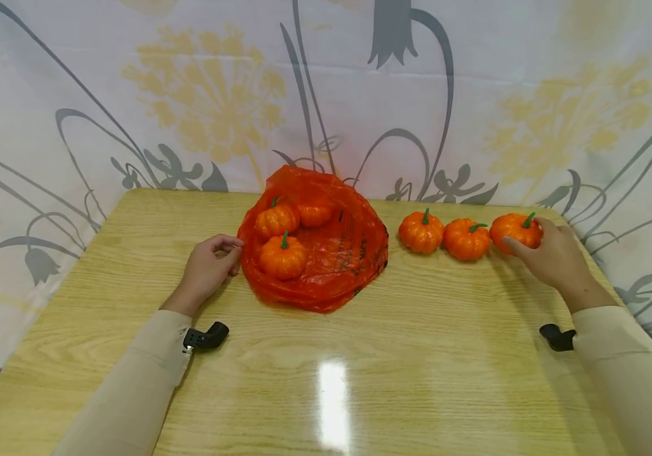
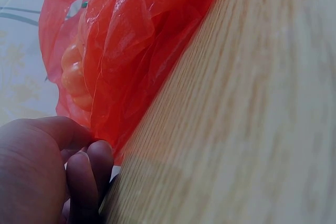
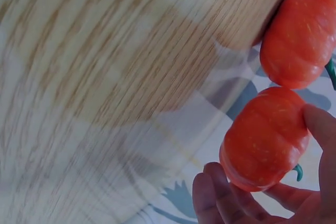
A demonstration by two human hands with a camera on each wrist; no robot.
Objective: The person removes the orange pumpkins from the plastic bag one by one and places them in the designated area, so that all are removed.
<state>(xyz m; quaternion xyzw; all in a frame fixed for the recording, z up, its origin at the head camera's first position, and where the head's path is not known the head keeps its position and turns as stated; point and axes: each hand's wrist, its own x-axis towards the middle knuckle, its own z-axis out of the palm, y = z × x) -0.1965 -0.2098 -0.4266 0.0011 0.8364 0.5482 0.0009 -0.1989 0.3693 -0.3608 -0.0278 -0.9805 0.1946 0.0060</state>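
A red plastic bag (image 1: 326, 292) lies with its mouth spread wide, and three small orange pumpkins (image 1: 282, 258) with green stems sit inside it. My left hand (image 1: 207, 269) pinches the bag's left rim between thumb and fingers; the left wrist view shows the bag (image 2: 131, 51) bunched at the fingertips. On the right, my right hand (image 1: 559, 256) grips the rightmost pumpkin (image 1: 512, 229) of a row, thumb on one side and fingers on the other. In the right wrist view that pumpkin (image 3: 265, 137) appears lifted slightly off the table.
Two more pumpkins stand left of the gripped one: a middle pumpkin (image 1: 466, 240) and another pumpkin (image 1: 420, 232) nearer the bag. All rest on a wood-grain table (image 1: 417, 380). A flower-patterned cloth (image 1: 326, 95) hangs behind the table's back edge.
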